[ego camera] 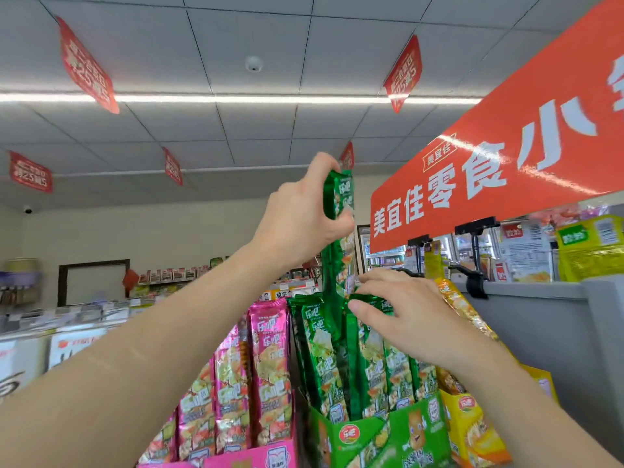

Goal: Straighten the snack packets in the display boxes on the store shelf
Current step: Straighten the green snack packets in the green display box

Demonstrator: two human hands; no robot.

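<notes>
Green packets (324, 349): upright in the green box (415, 430), tops uneven, one lifted out of the row.
Raised packet (337, 197): held upright above the green box, its lower end reaching down to the others' tops.
Left hand (300, 217): clenched round the raised packet's upper part.
Right hand (408, 319): thumb and curled fingers pinch the tops of the packets on the box's right side.
Pink box (250, 456): left of the green box; pink packets (270, 366) stand in rows and look tidy.
Yellow box (472, 427): right of the green box, partly hidden by the right arm; yellow packets (456, 302) lean right.
Progress: judged mid-task. Green box is in hand and the raised packet is not yet reseated. Yellow box likely remains.
</notes>
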